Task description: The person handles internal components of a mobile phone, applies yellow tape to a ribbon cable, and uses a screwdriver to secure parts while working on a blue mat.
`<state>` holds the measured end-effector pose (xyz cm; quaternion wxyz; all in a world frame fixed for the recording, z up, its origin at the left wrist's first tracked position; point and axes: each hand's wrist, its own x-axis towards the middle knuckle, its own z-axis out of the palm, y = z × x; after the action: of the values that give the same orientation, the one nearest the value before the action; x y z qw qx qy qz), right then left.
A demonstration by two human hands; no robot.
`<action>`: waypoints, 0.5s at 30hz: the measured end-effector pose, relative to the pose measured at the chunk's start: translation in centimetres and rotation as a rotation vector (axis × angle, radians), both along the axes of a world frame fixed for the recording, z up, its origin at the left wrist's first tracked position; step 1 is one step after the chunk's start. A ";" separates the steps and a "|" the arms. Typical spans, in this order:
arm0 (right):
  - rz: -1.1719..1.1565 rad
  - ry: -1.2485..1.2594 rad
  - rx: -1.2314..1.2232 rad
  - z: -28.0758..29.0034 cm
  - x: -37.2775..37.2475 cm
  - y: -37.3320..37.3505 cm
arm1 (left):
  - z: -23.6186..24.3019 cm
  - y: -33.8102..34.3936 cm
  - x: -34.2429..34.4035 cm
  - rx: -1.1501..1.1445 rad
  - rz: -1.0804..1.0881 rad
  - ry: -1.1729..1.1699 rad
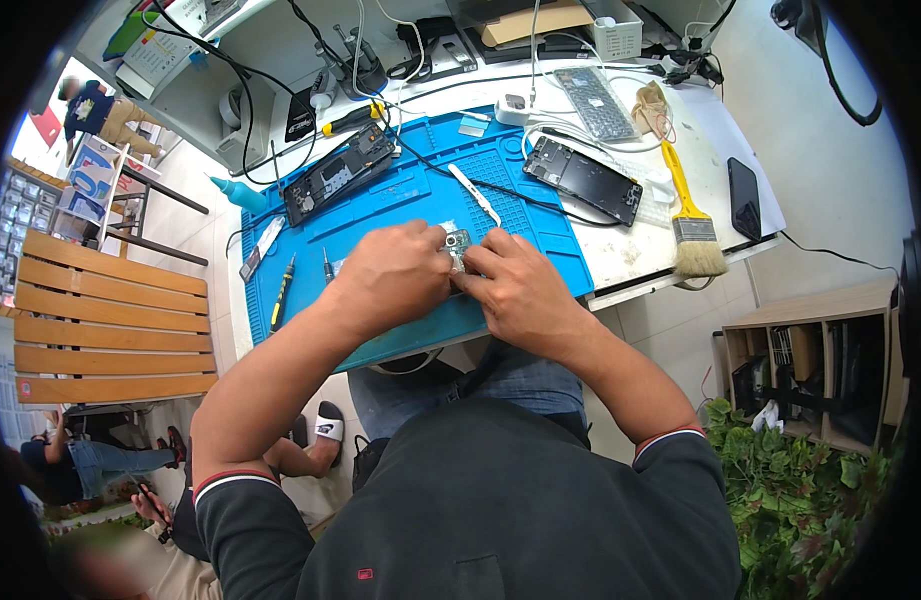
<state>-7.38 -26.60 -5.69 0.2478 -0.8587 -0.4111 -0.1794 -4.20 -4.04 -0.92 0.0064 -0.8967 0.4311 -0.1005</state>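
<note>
One small green circuit board point(458, 243), between both hands point(398, 272), over blue mat point(560, 258)

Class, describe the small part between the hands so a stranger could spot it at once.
Start at the blue mat on the white table. Near its front edge, the left hand and right hand meet. Held between them is a small greenish board, far smaller than the two phone bodies beyond.

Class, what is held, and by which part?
A small circuit board, held by its edges between left hand and right hand; exact fingertip contact is hidden.
</note>
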 end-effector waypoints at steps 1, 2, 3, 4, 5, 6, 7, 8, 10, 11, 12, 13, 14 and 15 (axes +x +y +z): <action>-0.003 -0.009 0.010 -0.1 0.0 0.0 | 0.5 0.3 0.1 0.003 -0.002 0.001; -0.004 -0.008 0.013 -0.1 0.0 -0.1 | 1.3 0.7 0.1 -0.075 0.043 0.110; -0.009 -0.006 0.010 0.0 -0.1 -0.1 | 2.0 1.2 0.3 -0.151 0.088 0.216; -0.014 -0.004 0.007 0.0 -0.2 -0.1 | 2.4 1.5 0.4 -0.146 0.086 0.215; -0.016 -0.005 0.011 -0.1 -0.3 -0.2 | 2.7 1.8 0.6 -0.358 0.152 0.385; -0.020 -0.004 0.007 -0.2 -0.4 -0.2 | 3.0 2.1 0.7 -0.571 0.220 0.551; -0.023 -0.003 0.003 -0.2 -0.4 -0.1 | 2.5 2.5 0.7 -0.664 0.222 0.667; -0.024 -0.005 0.006 -0.2 -0.4 -0.1 | 2.3 2.3 0.6 -0.661 0.222 0.665; -0.017 -0.006 0.021 -0.3 -0.3 0.0 | 1.7 1.4 0.0 -0.681 0.215 0.681; -0.014 -0.007 0.022 -0.3 -0.3 0.0 | 1.3 1.1 -0.2 -0.652 0.230 0.661; -0.018 -0.008 0.022 -0.2 -0.3 0.0 | 1.1 0.8 -0.2 -0.652 0.228 0.660; -0.022 -0.009 0.023 -0.2 -0.3 0.0 | 0.9 0.5 -0.1 -0.620 0.221 0.645; -0.024 -0.010 0.023 -0.2 -0.4 -0.1 | 0.8 0.4 0.0 -0.588 0.214 0.630; -0.027 -0.006 0.015 -0.3 -0.4 0.0 | 0.7 0.4 0.0 -0.588 0.214 0.629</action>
<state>-7.80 -26.64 -5.97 0.2505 -0.8617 -0.3988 -0.1886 -4.18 -3.63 -0.22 -0.3700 -0.8869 0.2701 0.0604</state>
